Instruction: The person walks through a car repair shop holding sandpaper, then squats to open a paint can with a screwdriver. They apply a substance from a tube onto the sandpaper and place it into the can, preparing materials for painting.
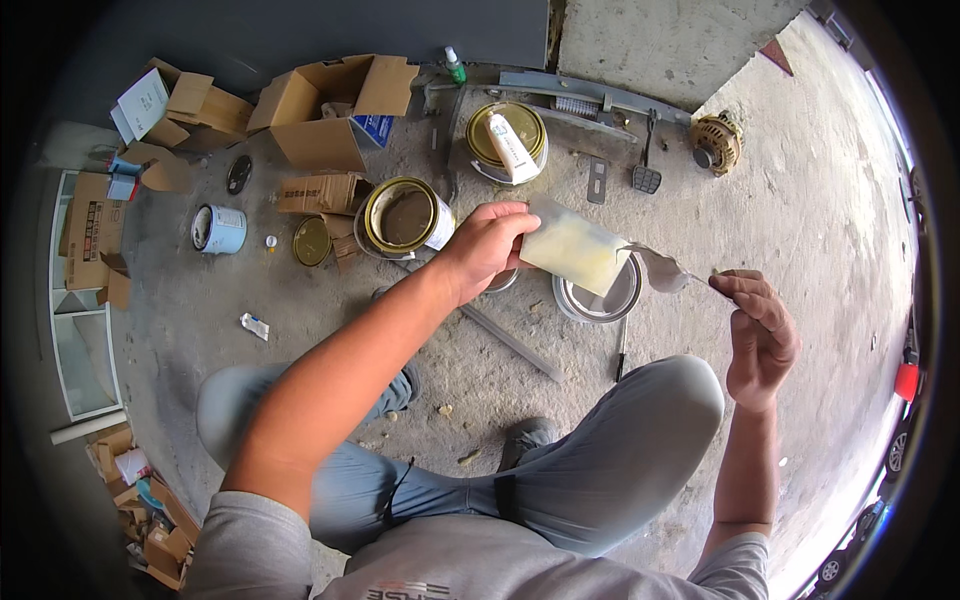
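Note:
My left hand point(485, 250) grips the near end of a thin rectangular plate point(572, 250), smeared with pale yellowish paste, between thumb and fingers. From the right, my right hand point(760, 335) pinches the handle of a metal spoon point(662, 271). The spoon's bowl is at the plate's right edge; I cannot tell whether they touch. Below the plate stands an open tin point(600, 305), partly covered by it. Beside my left wrist is an open can point(402, 215) with a brownish inside. Further back, a white tube point(512, 150) lies on a lidded can point(472, 135).
Cardboard boxes point(315, 135) stand at the back left, near a light blue tin point(219, 229) and a loose gold lid point(312, 242). A metal strip point(510, 343) and a thin black-handled tool point(622, 352) lie before my feet. A pedal point(647, 178) and an alternator-like part point(717, 143) sit back right.

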Tool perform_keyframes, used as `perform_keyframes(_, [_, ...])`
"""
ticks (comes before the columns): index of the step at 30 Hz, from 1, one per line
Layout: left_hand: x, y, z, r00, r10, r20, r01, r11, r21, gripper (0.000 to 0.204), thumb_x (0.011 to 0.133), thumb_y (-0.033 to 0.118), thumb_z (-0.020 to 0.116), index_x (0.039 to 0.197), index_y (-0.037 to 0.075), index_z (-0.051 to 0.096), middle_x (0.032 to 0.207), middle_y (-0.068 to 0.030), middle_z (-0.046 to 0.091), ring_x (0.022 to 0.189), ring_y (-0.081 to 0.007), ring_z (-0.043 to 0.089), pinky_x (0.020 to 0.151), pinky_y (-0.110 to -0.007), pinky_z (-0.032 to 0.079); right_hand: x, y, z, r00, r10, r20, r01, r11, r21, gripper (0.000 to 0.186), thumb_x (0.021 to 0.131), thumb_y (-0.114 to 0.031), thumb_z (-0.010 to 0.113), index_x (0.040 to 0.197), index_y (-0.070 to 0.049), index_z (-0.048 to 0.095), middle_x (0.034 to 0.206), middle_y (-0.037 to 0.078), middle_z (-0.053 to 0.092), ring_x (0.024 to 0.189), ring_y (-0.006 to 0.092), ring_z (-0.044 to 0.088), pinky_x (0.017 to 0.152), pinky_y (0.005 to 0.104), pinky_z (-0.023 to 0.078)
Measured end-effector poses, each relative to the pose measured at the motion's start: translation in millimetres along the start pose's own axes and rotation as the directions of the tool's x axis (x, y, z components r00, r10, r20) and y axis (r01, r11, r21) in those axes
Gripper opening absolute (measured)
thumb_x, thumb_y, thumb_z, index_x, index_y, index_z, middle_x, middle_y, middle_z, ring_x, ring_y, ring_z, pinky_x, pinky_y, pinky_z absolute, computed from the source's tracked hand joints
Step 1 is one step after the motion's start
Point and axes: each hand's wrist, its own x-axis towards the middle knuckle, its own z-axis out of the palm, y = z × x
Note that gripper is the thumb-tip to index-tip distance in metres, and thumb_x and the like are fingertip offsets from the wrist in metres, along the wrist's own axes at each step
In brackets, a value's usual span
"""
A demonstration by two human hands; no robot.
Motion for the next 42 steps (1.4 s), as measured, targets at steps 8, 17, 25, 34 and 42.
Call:
perform_keyframes(8, [-74,87,30,0.984,0.101,0.147,-0.121,0.983,0.140,0.028,0.101,0.011,0.050,0.121,-0.003,0.063,0.114,-0.0118,0.069,0.102,-0.0218,0.068,0.092,-0.042,0.058,33,-12,26,0.988,0.089,-0.128,-0.006,0.841,0.542,0.022,0.096,-0.005,0.062,0.117,-0.003,0.067,0.111,0.019,0.069,0.109,0.0317,0.059,0.100,0.0463,0.042])
perform_keyframes(17, [-124,118,18,0.974,0.200,0.105,-0.225,0.908,0.353,0.023,0.104,0.013,0.050,0.120,0.002,0.064,0.106,-0.0019,0.068,0.096,-0.0087,0.064,0.085,-0.029,0.056,74,-24,64,0.996,-0.066,-0.061,0.085,0.913,0.398,0.017,0.097,-0.005,0.061,0.113,-0.004,0.067,0.106,0.020,0.071,0.101,0.0309,0.062,0.091,0.0439,0.048])
perform_keyframes(25, [-141,129,6,0.962,0.263,0.073,-0.268,0.865,0.424,0.020,0.104,0.013,0.051,0.117,0.005,0.065,0.094,0.0049,0.066,0.084,-0.0010,0.058,0.074,-0.020,0.050,96,-47,77,0.895,-0.438,0.087,0.435,0.899,0.052,0.010,0.096,-0.010,0.062,0.105,-0.009,0.067,0.098,0.014,0.074,0.078,0.0330,0.067,0.070,0.0418,0.049])
perform_keyframes(34, [-150,134,3,0.910,0.403,0.093,-0.403,0.813,0.421,0.015,0.103,0.010,0.052,0.107,0.002,0.064,0.081,0.0074,0.054,0.072,-0.0003,0.044,0.063,-0.018,0.039,96,-47,94,0.910,-0.394,0.125,0.392,0.919,0.044,0.008,0.093,-0.005,0.065,0.100,-0.005,0.069,0.101,0.018,0.073,0.089,0.0361,0.067,0.079,0.0447,0.056])
perform_keyframes(42, [-152,132,0,0.898,0.434,0.074,-0.413,0.773,0.482,0.014,0.103,0.012,0.052,0.096,0.005,0.062,0.077,0.0078,0.049,0.070,-0.0010,0.043,0.063,-0.018,0.040,100,-46,100,0.919,-0.359,0.163,0.381,0.916,-0.127,0.020,0.087,0.005,0.066,0.105,-0.002,0.070,0.105,0.019,0.072,0.094,0.0365,0.067,0.082,0.0431,0.056])
